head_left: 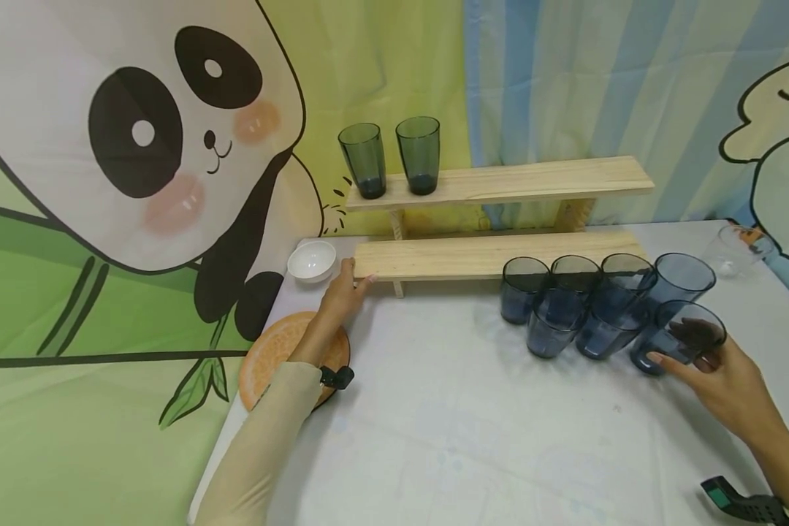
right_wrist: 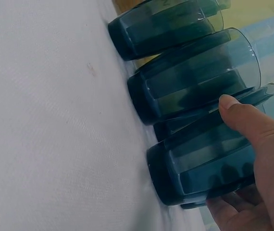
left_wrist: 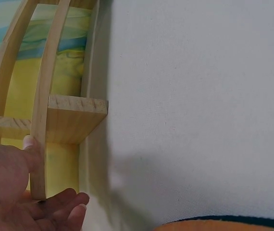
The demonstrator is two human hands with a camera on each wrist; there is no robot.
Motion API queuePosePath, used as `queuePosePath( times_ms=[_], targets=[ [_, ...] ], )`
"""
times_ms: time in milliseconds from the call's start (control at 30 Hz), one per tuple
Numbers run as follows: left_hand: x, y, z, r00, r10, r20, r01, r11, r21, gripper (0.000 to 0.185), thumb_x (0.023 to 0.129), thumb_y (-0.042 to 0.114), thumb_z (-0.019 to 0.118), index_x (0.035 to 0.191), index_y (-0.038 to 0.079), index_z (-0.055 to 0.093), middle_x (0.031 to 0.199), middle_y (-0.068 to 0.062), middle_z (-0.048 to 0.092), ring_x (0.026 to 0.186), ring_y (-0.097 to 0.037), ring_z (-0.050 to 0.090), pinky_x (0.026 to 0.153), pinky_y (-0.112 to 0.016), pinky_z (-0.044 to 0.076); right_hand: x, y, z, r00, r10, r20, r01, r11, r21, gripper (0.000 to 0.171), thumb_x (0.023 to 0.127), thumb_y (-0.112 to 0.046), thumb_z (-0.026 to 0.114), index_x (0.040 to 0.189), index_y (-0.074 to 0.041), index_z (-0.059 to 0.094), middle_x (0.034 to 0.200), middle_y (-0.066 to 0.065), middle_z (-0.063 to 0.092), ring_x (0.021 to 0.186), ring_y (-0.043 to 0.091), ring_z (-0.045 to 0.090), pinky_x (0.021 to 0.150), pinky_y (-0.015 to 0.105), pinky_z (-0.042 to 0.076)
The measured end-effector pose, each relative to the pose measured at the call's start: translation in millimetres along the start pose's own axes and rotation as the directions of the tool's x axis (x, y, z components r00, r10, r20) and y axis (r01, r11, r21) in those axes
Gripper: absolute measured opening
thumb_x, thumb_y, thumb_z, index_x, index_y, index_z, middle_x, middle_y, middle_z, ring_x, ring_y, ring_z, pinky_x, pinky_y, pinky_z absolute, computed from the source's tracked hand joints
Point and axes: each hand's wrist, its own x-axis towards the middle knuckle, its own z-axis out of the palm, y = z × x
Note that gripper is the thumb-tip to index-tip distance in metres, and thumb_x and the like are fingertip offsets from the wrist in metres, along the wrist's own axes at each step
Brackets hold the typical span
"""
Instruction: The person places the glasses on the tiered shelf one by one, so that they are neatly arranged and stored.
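got right hand curled partway round the blue glass just beside the other blue glasses, and left hand gripping the wooden shelf by its lower left end, probably for steadiness

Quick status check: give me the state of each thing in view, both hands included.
Left hand: gripping the shelf's left end.
Right hand: holding a blue glass.
Wooden shelf: standing on the table.
Held blue glass: mouth up; whether its base touches the table, I can't tell.
Other blue glasses: upright, grouped.
Two green glasses: upright on the upper board.
White bowl: mouth up.
Orange round mat: partly hidden by the left arm.
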Motion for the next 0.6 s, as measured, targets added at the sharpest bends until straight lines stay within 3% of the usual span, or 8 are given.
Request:
queuePosePath(
  times_ms=[133,267,500,533,600],
  targets=[
    [-0.1,-0.6,0.5,1.000,0.005,-0.003,-0.005,1.000,0.003,0.075,0.102,0.051,0.051,0.154,0.007,0.020,0.152,-0.029,0.035,0.129,-0.047,0.047,0.097,-0.057,0.042,-3,-2,-3,1.000,0.001,-0.002,-0.001,1.000,0.002,0.085,0.090,-0.035,0.077,0.151,0.003,0.031,0.142,0.036,0.043,0.130,0.056,0.038,0.089,-0.002,0.024],
    [-0.2,-0.3,0.4,1.000,0.004,-0.005,-0.004,1.000,0.003,0.075,0.102,0.051,0.051,0.154,0.007,0.020,0.151,-0.029,0.037,0.128,-0.047,0.048,0.097,-0.057,0.042,-6,-8,-8,1.000,0.005,0.003,-0.005,1.000,0.004,0.084,0.091,-0.033,0.076,0.152,0.004,0.031,0.143,0.038,0.040,0.131,0.057,0.036,0.091,-0.001,0.024],
    [0.1,2.8,-0.5,1.000,0.010,0.005,-0.010,1.000,-0.010,0.072,0.102,0.049,0.052,0.153,0.008,0.021,0.149,-0.030,0.040,0.124,-0.046,0.051,0.093,-0.056,0.044,-3,-28,-23,1.000,-0.018,-0.007,0.018,1.000,-0.007,0.076,0.095,-0.025,0.073,0.150,0.006,0.032,0.136,0.041,0.044,0.123,0.060,0.041,0.087,-0.003,0.024],
    [-0.3,3.3,-1.0,1.000,0.008,0.007,-0.008,1.000,-0.008,0.073,0.102,0.049,0.052,0.153,0.008,0.021,0.149,-0.030,0.040,0.124,-0.047,0.051,0.093,-0.056,0.044,-2,-32,-26,1.000,-0.012,-0.001,0.012,1.000,-0.018,0.075,0.095,-0.026,0.072,0.150,0.006,0.032,0.135,0.042,0.044,0.122,0.061,0.042,0.088,-0.002,0.024],
    [-0.6,3.6,-1.5,1.000,0.002,0.007,-0.002,1.000,-0.005,0.073,0.102,0.049,0.052,0.154,0.008,0.021,0.149,-0.029,0.041,0.123,-0.046,0.052,0.092,-0.056,0.045,2,-40,-32,1.000,-0.005,0.003,0.005,0.999,-0.045,0.074,0.095,-0.027,0.072,0.148,0.006,0.033,0.132,0.041,0.047,0.118,0.061,0.044,0.099,0.011,0.034]
  ],
)
